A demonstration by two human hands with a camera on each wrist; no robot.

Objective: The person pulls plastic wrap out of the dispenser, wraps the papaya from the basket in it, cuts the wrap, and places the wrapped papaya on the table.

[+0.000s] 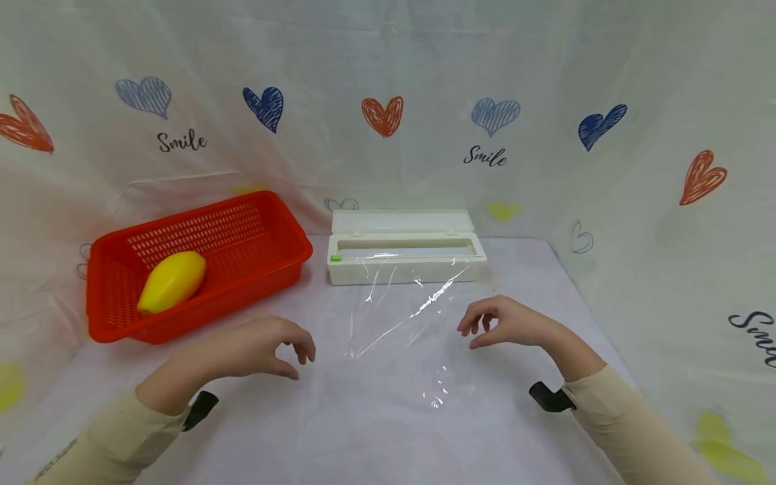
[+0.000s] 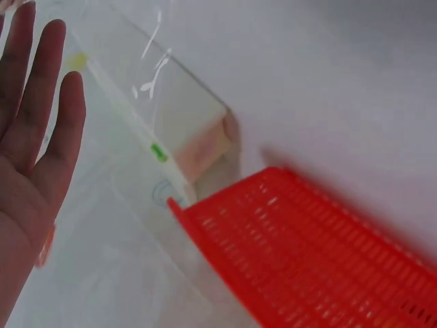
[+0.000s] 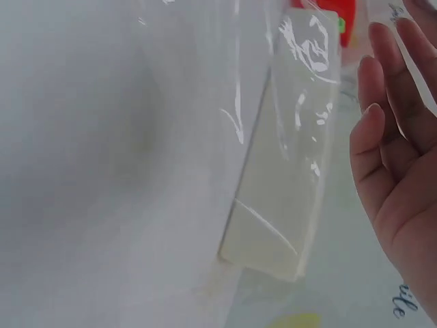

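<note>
A white cling film dispenser box point(image 1: 406, 271) stands at the back of the table with its lid raised. From it a sheet of clear plastic film point(image 1: 388, 330) comes forward over the table, shiny and creased. My left hand point(image 1: 261, 347) hovers left of the film, fingers loosely bent, holding nothing. To the film's right my right hand point(image 1: 506, 323) hangs in the air, fingers relaxed and holding nothing. In the wrist views the left hand point(image 2: 34, 137) and the right hand point(image 3: 403, 150) both show bare palms.
A red plastic basket point(image 1: 254, 259) stands at the back left, beyond my left hand. Inside it lies a yellow mango-like fruit point(image 1: 174, 281). A white sheet printed with hearts and "Smile" hangs behind the table and at its sides.
</note>
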